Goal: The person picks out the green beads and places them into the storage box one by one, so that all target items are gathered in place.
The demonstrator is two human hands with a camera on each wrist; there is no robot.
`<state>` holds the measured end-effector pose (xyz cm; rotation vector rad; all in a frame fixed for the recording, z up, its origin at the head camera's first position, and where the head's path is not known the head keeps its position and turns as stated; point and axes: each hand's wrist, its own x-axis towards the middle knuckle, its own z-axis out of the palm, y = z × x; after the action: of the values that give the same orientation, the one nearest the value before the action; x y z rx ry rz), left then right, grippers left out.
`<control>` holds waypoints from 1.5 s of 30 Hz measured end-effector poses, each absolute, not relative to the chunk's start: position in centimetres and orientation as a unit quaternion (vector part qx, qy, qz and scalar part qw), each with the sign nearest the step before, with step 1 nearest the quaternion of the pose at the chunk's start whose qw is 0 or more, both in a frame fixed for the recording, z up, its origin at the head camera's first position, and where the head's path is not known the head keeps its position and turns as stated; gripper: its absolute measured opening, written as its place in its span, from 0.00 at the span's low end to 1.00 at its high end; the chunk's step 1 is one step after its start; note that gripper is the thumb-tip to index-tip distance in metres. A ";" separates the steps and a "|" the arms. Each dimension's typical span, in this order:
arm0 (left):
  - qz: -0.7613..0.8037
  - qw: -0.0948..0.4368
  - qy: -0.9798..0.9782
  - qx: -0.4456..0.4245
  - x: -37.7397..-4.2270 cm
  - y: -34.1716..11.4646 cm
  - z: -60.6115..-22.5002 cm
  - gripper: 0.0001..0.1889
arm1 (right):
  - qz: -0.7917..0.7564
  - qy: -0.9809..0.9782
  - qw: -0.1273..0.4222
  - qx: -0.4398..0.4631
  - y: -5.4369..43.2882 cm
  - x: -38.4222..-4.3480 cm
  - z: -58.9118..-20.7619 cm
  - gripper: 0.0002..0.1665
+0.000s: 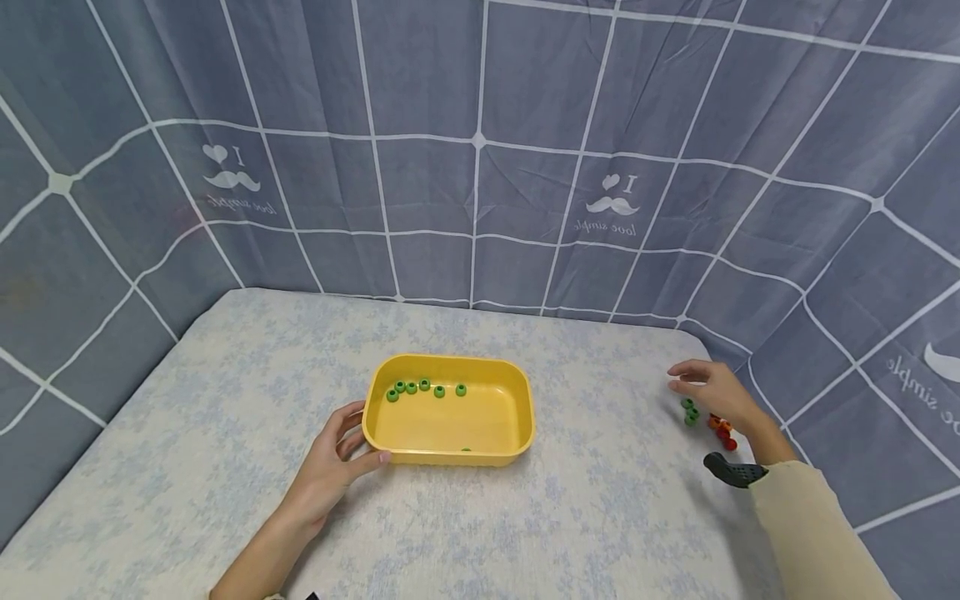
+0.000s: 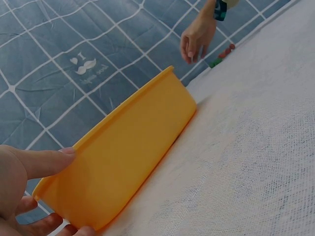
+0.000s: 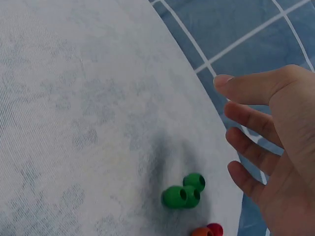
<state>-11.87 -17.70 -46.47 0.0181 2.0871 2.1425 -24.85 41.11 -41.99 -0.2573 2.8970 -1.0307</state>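
Note:
A yellow plastic tray stands on the table, with several green beads inside, mostly along its far left side. At the tray's left end my left hand grips it, thumb over the near rim and fingers around the outer wall. The left wrist view shows that thumb against the tray wall. Over at the far right, my right hand hovers above the table with loosely bent fingers and nothing in them. Just below it lie a few green beads, beside orange and red beads.
A pale, blue-flowered cloth covers the table. Blue-grey curtains with white grid lines hang behind it and at both sides. A black strap piece juts from the right wrist, near the red beads.

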 end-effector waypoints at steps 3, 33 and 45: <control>0.715 0.076 0.695 0.007 -11.8 -17.8 -46.4 0.47 | -0.335 0.939 0.030 -0.074 41.7 -24.7 -42.3 0.23; 0.713 0.072 0.698 -0.001 -12.1 -17.7 -46.8 0.48 | -0.318 0.948 0.017 -0.009 44.9 -23.8 -47.3 0.27; 0.716 0.072 0.694 0.008 -11.8 -17.7 -46.5 0.48 | -0.326 0.945 0.017 -0.017 44.5 -23.9 -46.7 0.23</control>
<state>-11.83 -17.70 -46.47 0.0238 2.0869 2.1526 -23.90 44.48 -46.66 -0.0542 2.9369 -1.0116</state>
